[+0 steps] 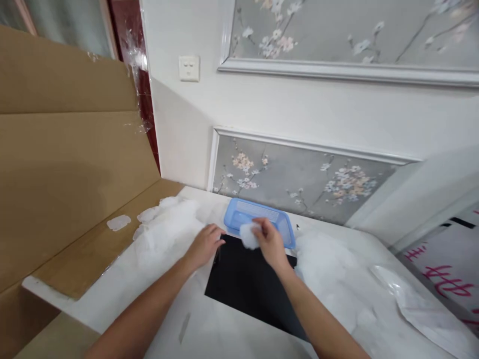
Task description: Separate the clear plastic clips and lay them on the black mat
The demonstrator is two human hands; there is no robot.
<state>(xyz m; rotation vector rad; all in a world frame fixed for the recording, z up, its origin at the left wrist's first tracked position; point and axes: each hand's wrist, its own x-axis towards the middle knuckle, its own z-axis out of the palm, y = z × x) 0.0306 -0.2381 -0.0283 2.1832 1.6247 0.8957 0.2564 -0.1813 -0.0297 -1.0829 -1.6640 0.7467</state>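
My right hand (271, 244) pinches a thin white piece of soft, translucent sheet (248, 236) between thumb and fingers, in front of the blue plastic basket (290, 234). Below it lies a flat black sheet (250, 289) on the white table. My left hand (205, 247) is at the sheet's upper left corner, its fingers curled together; whether something small is between them is hidden. A pile of similar white pieces (168, 229) lies left of my left hand. Another white heap (325, 259) lies to the right of the basket.
A large cardboard panel (67, 164) stands along the left, with a loose white piece (119, 222) on its lower flap. Behind the table (209, 329) rises a wall with framed floral panels (277, 174). A clear plastic bag (419, 309) lies at the right.
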